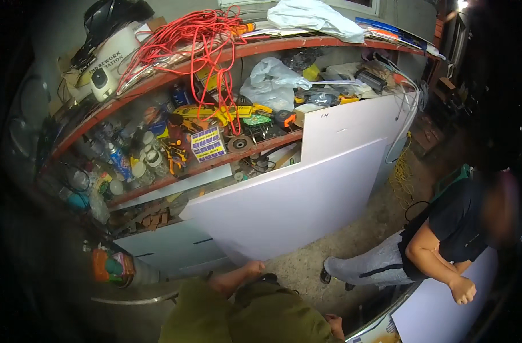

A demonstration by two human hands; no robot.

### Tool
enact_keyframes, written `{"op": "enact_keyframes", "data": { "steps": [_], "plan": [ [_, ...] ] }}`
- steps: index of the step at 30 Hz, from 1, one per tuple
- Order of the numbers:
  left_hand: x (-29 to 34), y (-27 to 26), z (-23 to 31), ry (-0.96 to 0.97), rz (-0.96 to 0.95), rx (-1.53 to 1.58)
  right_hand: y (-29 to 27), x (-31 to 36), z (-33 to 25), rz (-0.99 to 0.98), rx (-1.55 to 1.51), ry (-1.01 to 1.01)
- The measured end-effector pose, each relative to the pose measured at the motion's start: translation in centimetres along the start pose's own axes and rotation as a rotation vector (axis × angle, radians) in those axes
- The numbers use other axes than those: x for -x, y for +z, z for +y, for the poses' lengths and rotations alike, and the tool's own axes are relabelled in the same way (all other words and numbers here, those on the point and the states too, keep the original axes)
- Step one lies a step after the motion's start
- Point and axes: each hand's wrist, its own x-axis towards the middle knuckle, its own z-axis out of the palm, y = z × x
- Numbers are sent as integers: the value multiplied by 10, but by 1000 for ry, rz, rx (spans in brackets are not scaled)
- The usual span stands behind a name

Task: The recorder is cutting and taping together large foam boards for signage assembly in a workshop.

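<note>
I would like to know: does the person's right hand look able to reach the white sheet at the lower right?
Probably yes: the right hand is near the white sheet, with mainly a printed surface showing between them. The co-worker's fist appears farther along, not on that path.

Beyond the right hand's fingers [333, 326], rough concrete floor [295, 274]; farther, red-edged shelving [261, 48] before a grey wall [184, 7]; higher, a pale window frame [376, 7]; far up to their right, a bright lamp [462, 4].

the right hand [334, 326] hangs low beside the thigh, only partly visible.
</note>
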Motion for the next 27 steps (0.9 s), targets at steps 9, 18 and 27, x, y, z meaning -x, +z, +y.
{"op": "enact_keyframes", "data": {
  "steps": [9, 18, 27],
  "plan": [
    [-7, 21, 27, 128, -10, 40, -5, 18, -78, -3, -196, 247],
    [-5, 13, 29, 85, -50, 18, 2, 5, -33, -14, -326, 232],
    [-4, 3, 53, 23, -95, -12, -7, 58, -111, -36, -156, 175]
  ]
}}
